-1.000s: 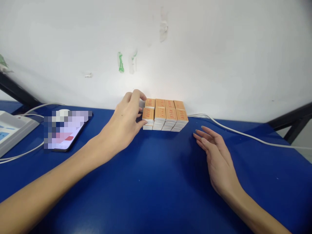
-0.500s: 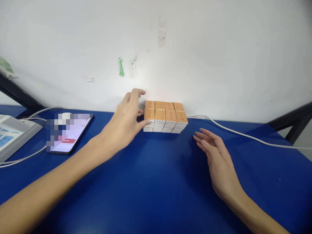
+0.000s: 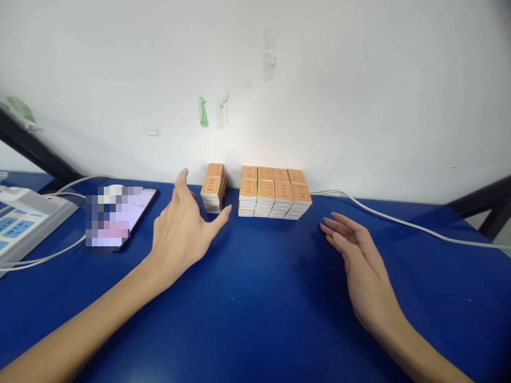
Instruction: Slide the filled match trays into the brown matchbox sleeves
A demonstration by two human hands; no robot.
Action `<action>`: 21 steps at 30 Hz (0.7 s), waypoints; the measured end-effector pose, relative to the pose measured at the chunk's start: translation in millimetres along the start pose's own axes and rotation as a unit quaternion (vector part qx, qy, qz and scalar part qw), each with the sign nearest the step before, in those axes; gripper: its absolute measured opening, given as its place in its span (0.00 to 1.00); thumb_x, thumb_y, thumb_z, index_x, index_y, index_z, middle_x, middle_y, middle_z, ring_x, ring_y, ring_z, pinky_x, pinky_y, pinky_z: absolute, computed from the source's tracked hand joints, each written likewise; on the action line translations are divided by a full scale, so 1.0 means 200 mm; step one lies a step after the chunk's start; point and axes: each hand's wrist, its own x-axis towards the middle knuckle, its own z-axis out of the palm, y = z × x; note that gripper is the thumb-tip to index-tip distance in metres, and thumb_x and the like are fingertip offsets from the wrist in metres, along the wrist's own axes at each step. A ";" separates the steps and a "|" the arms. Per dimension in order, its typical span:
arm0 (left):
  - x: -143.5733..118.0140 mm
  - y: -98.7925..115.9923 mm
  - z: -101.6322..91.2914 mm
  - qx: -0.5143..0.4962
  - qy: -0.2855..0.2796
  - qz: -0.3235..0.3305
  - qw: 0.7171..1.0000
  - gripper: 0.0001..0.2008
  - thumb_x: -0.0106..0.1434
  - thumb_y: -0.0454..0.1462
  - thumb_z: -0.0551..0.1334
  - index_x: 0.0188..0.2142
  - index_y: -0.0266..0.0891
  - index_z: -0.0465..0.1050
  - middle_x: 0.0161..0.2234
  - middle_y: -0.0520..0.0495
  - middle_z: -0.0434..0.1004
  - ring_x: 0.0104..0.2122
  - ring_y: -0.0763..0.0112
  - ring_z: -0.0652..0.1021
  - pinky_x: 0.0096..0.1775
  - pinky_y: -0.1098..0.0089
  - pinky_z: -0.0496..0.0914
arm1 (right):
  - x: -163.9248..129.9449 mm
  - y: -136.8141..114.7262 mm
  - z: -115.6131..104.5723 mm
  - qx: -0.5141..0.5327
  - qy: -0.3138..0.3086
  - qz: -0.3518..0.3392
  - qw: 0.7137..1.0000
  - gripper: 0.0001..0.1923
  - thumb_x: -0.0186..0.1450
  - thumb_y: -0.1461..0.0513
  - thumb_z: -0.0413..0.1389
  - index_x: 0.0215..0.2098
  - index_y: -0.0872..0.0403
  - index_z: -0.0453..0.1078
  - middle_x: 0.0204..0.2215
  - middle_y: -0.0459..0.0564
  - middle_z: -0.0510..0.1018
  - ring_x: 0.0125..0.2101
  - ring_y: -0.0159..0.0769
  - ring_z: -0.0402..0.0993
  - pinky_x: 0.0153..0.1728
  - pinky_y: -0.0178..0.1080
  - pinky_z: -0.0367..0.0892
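A block of small orange-topped white boxes (image 3: 274, 193) stands in stacked rows on the blue table (image 3: 255, 308), against the white wall. A smaller stack of the same boxes (image 3: 214, 187) stands apart to its left. My left hand (image 3: 181, 231) hovers just in front of that small stack, fingers spread, thumb tip near its base, holding nothing. My right hand (image 3: 359, 260) rests open on the table, in front and to the right of the big block, not touching it.
A phone (image 3: 120, 215) with a lit screen lies at the left. A white power strip (image 3: 24, 218) with cables sits at the far left edge. A white cable (image 3: 399, 221) runs along the table's back right. Dark metal struts frame both sides.
My left hand pulled a column of boxes leftwards off the big block, set it down apart and let go. My right hand stayed put.
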 end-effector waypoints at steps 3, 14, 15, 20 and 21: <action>-0.01 0.00 0.04 0.038 -0.020 0.007 0.999 0.59 0.69 0.58 0.72 0.83 0.35 0.43 0.63 0.21 0.82 0.63 0.16 0.82 0.53 0.28 0.81 | 0.00 0.00 0.00 0.001 -0.001 0.002 1.000 0.27 0.79 0.43 0.60 0.72 0.37 0.72 0.71 0.52 0.79 0.73 0.56 0.75 0.78 0.68 0.63; 0.06 0.03 0.11 0.102 -0.029 -0.022 0.994 0.58 0.74 0.51 0.68 0.84 0.28 0.32 0.55 0.18 0.86 0.52 0.19 0.88 0.49 0.30 0.82 | -0.02 -0.05 0.01 0.006 0.000 -0.006 1.000 0.27 0.78 0.44 0.61 0.71 0.42 0.72 0.69 0.56 0.80 0.71 0.55 0.77 0.76 0.67 0.66; 0.06 0.03 0.11 0.105 -0.027 -0.025 0.994 0.59 0.74 0.50 0.69 0.84 0.28 0.32 0.56 0.18 0.86 0.52 0.20 0.88 0.50 0.31 0.83 | -0.02 -0.05 0.01 0.007 -0.002 -0.005 1.000 0.27 0.78 0.43 0.61 0.71 0.42 0.72 0.69 0.56 0.80 0.71 0.55 0.77 0.76 0.67 0.66; 0.06 0.03 0.10 0.116 -0.027 -0.023 0.993 0.59 0.73 0.46 0.71 0.84 0.30 0.32 0.57 0.21 0.86 0.54 0.22 0.88 0.51 0.35 0.83 | -0.03 -0.06 0.00 0.010 -0.005 -0.003 1.000 0.29 0.77 0.43 0.61 0.71 0.43 0.72 0.69 0.57 0.80 0.71 0.55 0.77 0.78 0.68 0.63; 0.06 0.02 0.09 0.116 -0.028 -0.022 0.993 0.59 0.72 0.46 0.71 0.84 0.30 0.32 0.56 0.22 0.86 0.54 0.23 0.88 0.51 0.36 0.83 | -0.03 -0.06 0.00 0.010 -0.006 -0.004 1.000 0.29 0.77 0.43 0.61 0.71 0.43 0.72 0.69 0.57 0.80 0.71 0.55 0.77 0.78 0.68 0.62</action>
